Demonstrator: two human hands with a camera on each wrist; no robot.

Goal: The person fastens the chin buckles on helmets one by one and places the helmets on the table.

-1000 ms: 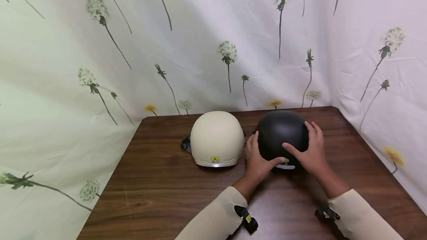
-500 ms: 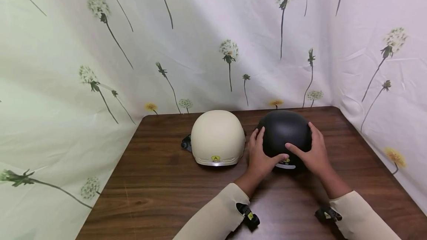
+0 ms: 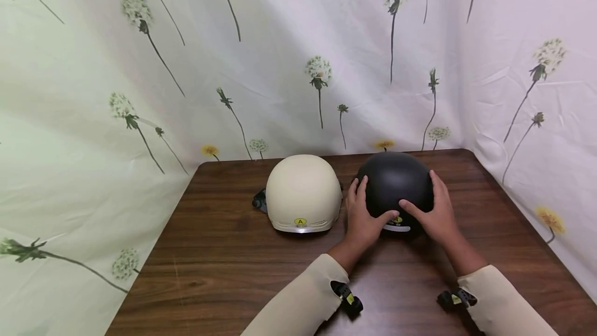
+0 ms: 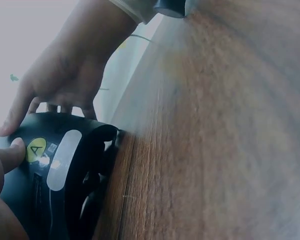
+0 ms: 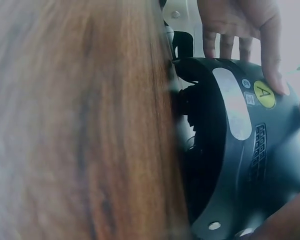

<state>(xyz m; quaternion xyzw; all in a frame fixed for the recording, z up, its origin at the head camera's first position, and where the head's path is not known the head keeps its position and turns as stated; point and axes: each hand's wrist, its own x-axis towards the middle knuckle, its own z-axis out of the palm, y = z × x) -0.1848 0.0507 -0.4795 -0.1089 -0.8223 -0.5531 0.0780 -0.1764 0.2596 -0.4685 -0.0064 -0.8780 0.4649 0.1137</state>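
A matte black helmet (image 3: 396, 178) sits on the right half of the table, its front with a yellow "A" sticker (image 4: 36, 150) and a pale strip (image 5: 232, 102) facing me. My left hand (image 3: 364, 219) grips its left side, fingers along the shell and thumb by the sticker. On the opposite side my right hand (image 3: 436, 214) holds it, thumb laid across the front. The left wrist view shows the helmet's lower rim close over the wood, with dark straps or padding under it. Left of the hands stands a cream helmet (image 3: 303, 188), untouched, with its own yellow sticker.
The brown wooden table (image 3: 224, 274) ends at a white cloth backdrop (image 3: 280, 66) printed with dandelions. A black buckle (image 3: 259, 201) sticks out at the cream helmet's left side. Small black cameras (image 3: 347, 299) are strapped at both wrists.
The black helmet has shifted very slightly toward the back of the table. My left fingers have moved a little higher on its side. The cream helmet stays put.
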